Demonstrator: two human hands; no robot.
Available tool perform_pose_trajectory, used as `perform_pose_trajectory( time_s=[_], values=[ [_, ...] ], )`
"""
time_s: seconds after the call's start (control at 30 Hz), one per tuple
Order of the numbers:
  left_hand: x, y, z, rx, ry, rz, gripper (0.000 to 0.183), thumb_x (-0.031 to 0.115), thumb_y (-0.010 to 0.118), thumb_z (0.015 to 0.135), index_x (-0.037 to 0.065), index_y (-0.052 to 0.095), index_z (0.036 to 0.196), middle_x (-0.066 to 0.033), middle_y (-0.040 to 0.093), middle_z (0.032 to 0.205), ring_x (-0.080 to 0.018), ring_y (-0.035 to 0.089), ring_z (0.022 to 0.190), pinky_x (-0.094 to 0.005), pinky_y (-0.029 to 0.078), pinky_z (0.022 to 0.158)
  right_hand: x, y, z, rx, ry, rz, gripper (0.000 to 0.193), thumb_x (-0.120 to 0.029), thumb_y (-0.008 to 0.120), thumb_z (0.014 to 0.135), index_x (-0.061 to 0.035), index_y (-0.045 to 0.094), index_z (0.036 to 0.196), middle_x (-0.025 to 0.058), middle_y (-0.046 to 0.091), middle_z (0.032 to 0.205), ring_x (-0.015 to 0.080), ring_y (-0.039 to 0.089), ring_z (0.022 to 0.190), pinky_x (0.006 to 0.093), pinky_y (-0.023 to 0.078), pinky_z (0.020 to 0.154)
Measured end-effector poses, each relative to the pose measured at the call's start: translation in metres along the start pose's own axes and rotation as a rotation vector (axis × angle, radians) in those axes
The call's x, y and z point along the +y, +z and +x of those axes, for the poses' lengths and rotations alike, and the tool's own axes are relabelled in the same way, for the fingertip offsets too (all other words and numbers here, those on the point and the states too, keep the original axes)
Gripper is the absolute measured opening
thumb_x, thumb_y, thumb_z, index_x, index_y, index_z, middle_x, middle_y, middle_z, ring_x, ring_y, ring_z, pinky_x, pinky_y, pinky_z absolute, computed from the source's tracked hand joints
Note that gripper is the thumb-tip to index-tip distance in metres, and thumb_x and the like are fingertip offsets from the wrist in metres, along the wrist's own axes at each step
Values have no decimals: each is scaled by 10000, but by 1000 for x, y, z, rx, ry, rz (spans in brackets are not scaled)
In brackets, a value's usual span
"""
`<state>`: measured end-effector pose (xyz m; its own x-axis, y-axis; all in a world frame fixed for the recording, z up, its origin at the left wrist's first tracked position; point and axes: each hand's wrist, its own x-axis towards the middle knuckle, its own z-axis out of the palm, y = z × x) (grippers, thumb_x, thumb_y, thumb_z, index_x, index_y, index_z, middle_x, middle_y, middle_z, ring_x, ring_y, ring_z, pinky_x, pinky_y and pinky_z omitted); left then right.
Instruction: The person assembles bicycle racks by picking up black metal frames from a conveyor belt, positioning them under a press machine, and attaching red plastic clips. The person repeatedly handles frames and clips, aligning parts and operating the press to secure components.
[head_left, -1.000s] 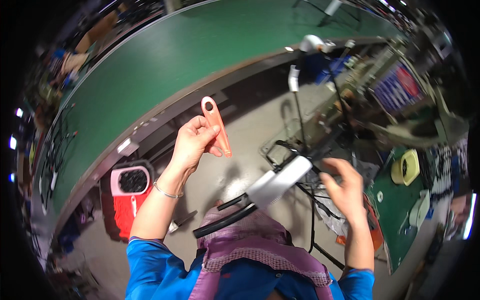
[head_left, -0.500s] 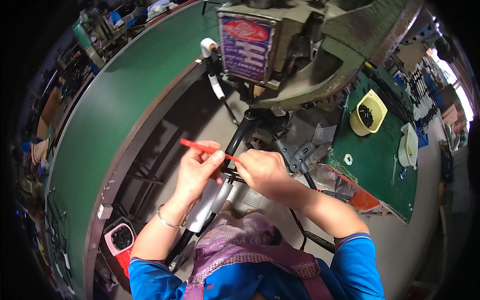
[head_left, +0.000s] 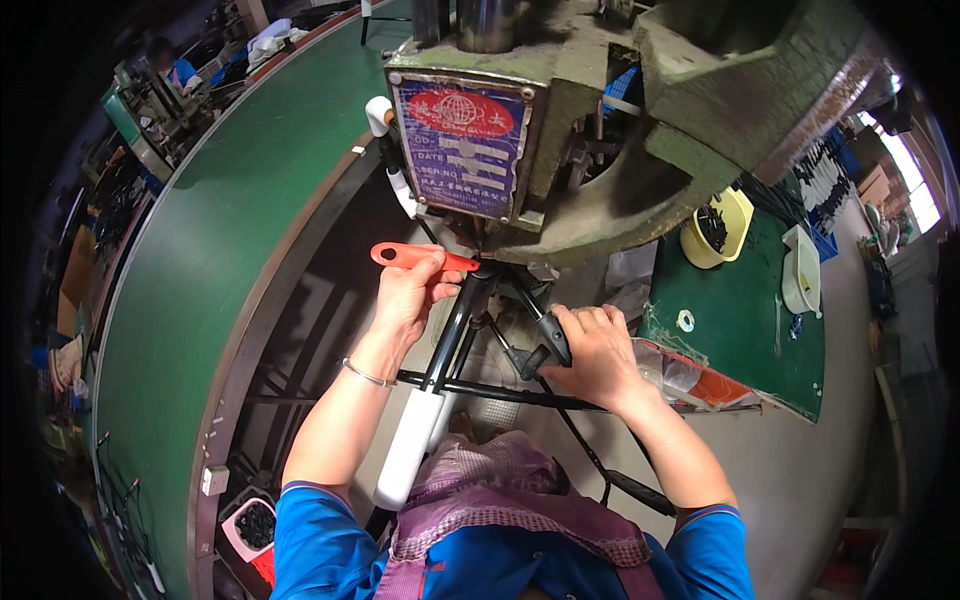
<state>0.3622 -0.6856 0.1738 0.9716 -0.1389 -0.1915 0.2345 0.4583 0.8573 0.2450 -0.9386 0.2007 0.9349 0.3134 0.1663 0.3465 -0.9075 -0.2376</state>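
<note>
A flat red plastic strip (head_left: 398, 254), wide and holed at one end and tapering to a small hole at the other, is pinched in my left hand (head_left: 408, 297). Its narrow end lies at the top joint of a black tubular frame (head_left: 455, 335), just below the head of a green press (head_left: 590, 225). My right hand (head_left: 602, 352) is closed around a black plastic bracket (head_left: 556, 340) on the frame's right-hand tube. White foam sleeves (head_left: 408, 450) cover the frame's lower tubes, close to my apron.
A long green-topped bench (head_left: 190, 290) curves along the left. At right, a green table (head_left: 745, 320) bears a yellow tub (head_left: 718, 232) of small black parts, a pale bin (head_left: 803, 272) and a tape roll (head_left: 685, 320). A pink basket (head_left: 248, 528) stands low at left.
My right hand has let go of the red strip and moved right onto the frame's bracket. My left hand has carried the strip up to the frame's top joint, turning its flat face into view.
</note>
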Motion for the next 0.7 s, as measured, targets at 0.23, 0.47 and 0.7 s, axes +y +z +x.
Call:
perform_pose_trajectory(
  time_s=[0.23, 0.47, 0.7],
  values=[
    [-11, -6, 15, -31, -42, 61, 131, 75, 583, 934, -28, 604, 1012, -119, 659, 863, -173, 667, 692, -269, 598, 614, -20, 3, 13, -204, 175, -68, 782, -301, 787, 686, -12, 444, 1327, 163, 613, 1094, 326, 541, 1107, 521, 292, 1054],
    [-18, -6, 15, 53, -83, 131, 91, 61, 607, 901, 4, 605, 971, -61, 616, 822, -106, 562, 603, -226, 486, 528, -26, 7, 20, -245, 263, 74, 537, -203, 724, 676, -71, 501, 1147, 137, 633, 838, 347, 612, 877, 456, 379, 896],
    [-3, 3, 11, 58, -154, 160, 95, 76, 582, 917, 25, 594, 995, -82, 642, 898, -133, 638, 699, -266, 556, 495, -23, 7, 23, -239, 212, 147, 483, -165, 690, 639, -71, 501, 1073, 128, 618, 727, 362, 608, 759, 404, 432, 797]
  ],
)
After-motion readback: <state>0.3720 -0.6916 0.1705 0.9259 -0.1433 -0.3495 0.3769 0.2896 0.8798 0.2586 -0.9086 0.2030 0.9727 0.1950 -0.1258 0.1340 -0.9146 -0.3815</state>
